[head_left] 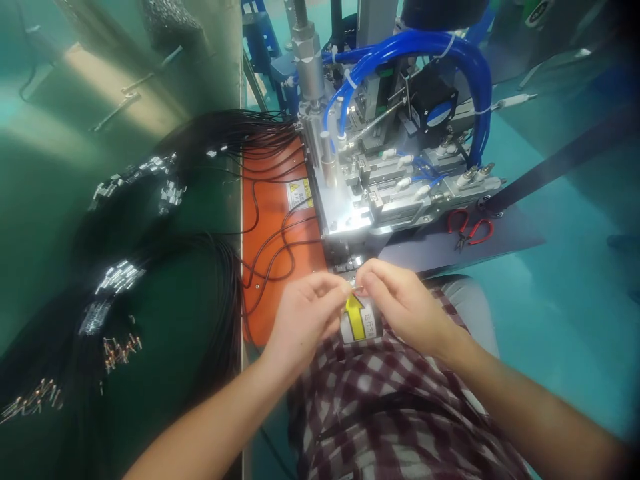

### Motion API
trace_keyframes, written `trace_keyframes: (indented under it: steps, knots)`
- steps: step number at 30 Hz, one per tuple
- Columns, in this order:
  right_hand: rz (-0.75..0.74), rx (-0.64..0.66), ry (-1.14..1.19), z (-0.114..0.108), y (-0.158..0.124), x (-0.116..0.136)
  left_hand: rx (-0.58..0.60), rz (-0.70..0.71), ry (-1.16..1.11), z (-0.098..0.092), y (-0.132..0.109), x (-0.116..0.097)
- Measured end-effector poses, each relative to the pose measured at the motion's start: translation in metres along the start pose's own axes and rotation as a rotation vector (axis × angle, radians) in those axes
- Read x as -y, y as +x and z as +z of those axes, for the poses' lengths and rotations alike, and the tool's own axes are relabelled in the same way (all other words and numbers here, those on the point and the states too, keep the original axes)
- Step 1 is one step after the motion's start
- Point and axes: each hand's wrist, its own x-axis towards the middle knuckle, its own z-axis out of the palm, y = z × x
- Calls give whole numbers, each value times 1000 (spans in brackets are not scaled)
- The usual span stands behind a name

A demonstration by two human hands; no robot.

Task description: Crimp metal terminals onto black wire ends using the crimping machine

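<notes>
At the far left, thick bundles of thin black cables [220, 280] lie over a dark green work surface [170, 353], some ending in shiny silver metal tips [120, 277], others in bare copper-coloured strands [123, 352]. A few single cables curve rightward across a flat orange panel [267, 250], which bears a yellow-and-white warning label [300, 193] near its right edge. Over the panel's lower right part, the person's left hand [307, 310] is closed in a pinch, thumb against finger, on one end of a tiny slender light-coloured piece [357, 288], too small to identify. The piece sits between the two hands, just above a white plate with a thick yellow arrow [357, 321], in front of the maroon-and-white checked shirt [380, 413]. The right hand [405, 300] pinches the other end, its remaining fingers curled in. Beyond the hands stands a silver metal machine [400, 213] with glossy blue tubes [425, 43] arching over it. Farther right, small red-handled pliers [469, 233] lie on a grey flat surface [515, 241], with blurred teal floor [560, 313] beyond.
</notes>
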Motion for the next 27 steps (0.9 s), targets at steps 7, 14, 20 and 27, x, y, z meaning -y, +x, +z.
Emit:
trace_keyframes:
  steps: [7,14,20,27]
  knots:
    - [-201,70,-108,-5,4,2,23,-29,9,3,-1,-2]
    - [-48,84,156,-12,8,-3,115,-45,42,1,1,-10]
    - [52,-5,294,-15,15,-14,39,111,329,-3,10,-18]
    - [83,-64,334,-9,27,-30,-68,687,1006,-11,26,-9]
